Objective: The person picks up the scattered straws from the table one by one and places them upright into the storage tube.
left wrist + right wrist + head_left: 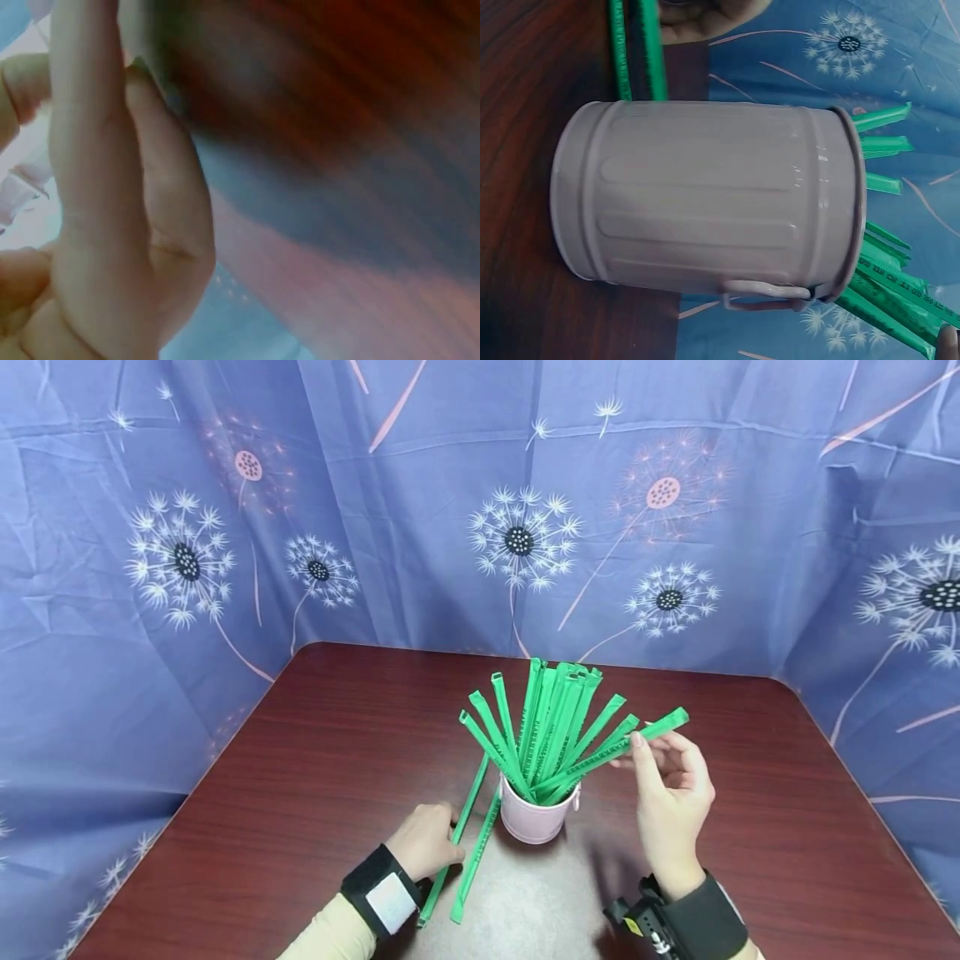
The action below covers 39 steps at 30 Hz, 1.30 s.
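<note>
A pale pink metal bucket (534, 821) stands upright on the table, holding several green wrapped straws (553, 727) that fan out over its rim. My right hand (671, 797) pinches the upper part of one straw (592, 762), which leans out to the right with its lower end inside the bucket. Left of the bucket, two more wrapped straws lie on the table. My left hand (426, 842) grips the outer straw (471, 797) between thumb and fingers. The inner straw (474, 868) lies beside that hand. Fingers (97, 187) fill the left wrist view and mostly hide that straw.
The dark red wood table (322, 735) has rounded back corners. Blue curtain fabric (427, 527) printed with dandelions hangs behind and at both sides. A small handle (765, 292) hangs on the bucket's side near its rim.
</note>
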Motion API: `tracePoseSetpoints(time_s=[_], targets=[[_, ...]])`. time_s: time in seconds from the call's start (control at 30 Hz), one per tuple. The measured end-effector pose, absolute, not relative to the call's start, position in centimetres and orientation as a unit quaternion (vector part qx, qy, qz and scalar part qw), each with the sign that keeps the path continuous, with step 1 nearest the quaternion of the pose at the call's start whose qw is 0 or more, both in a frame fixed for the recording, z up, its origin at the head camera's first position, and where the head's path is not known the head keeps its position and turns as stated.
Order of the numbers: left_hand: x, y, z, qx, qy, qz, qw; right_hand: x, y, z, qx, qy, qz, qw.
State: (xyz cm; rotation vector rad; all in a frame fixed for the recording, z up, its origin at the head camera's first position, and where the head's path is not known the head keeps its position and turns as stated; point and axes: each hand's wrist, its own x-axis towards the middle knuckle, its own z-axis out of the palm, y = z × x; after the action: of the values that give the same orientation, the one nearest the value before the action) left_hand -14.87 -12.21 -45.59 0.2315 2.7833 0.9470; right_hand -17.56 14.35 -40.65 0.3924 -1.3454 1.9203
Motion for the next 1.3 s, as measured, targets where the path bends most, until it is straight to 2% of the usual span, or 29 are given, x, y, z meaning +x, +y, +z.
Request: tracePoseSetpoints(time_s=[0.23, 0.47, 0.6, 0.73, 0.87, 1.13, 1.2, 1.3], targets=[[-15.4, -12.9, -44.8, 0.050, 0.944, 0.324, 0.027, -17.4, 13.8, -41.2, 0.094, -0.625, 0.702, 0.328], [-15.9, -13.6, -43.1, -0.006, 0.916, 0.397, -0.051, -17.5, 13.3, -42.1, 0.073, -0.685, 0.656, 0.308], [-15.8, -13.4, -42.2, -0.008, 0.896, 0.430, -0.110, -17.5, 13.2, -42.5, 0.064, -0.711, 0.639, 0.285], [-15.6, -12.9, -41.6, 0.021, 0.878, 0.434, -0.198, -17.4, 13.1, -42.7, 0.055, -0.722, 0.635, 0.270], [-15.3, -12.2, -41.1, 0.061, 0.851, 0.450, -0.263, -17.3, 13.1, -42.8, 0.051, -0.711, 0.647, 0.273], [-14.7, -11.1, -40.6, 0.175, 0.813, 0.448, -0.327, -16.8, 12.6, -42.9, 0.099, -0.613, 0.682, 0.386], [-14.7, -10.8, -40.6, 0.211, 0.815, 0.422, -0.335, -16.5, 12.4, -42.5, 0.133, -0.604, 0.677, 0.398], [-14.6, -10.4, -40.7, 0.261, 0.823, 0.374, -0.339, -15.9, 11.9, -41.5, 0.196, -0.598, 0.680, 0.377]])
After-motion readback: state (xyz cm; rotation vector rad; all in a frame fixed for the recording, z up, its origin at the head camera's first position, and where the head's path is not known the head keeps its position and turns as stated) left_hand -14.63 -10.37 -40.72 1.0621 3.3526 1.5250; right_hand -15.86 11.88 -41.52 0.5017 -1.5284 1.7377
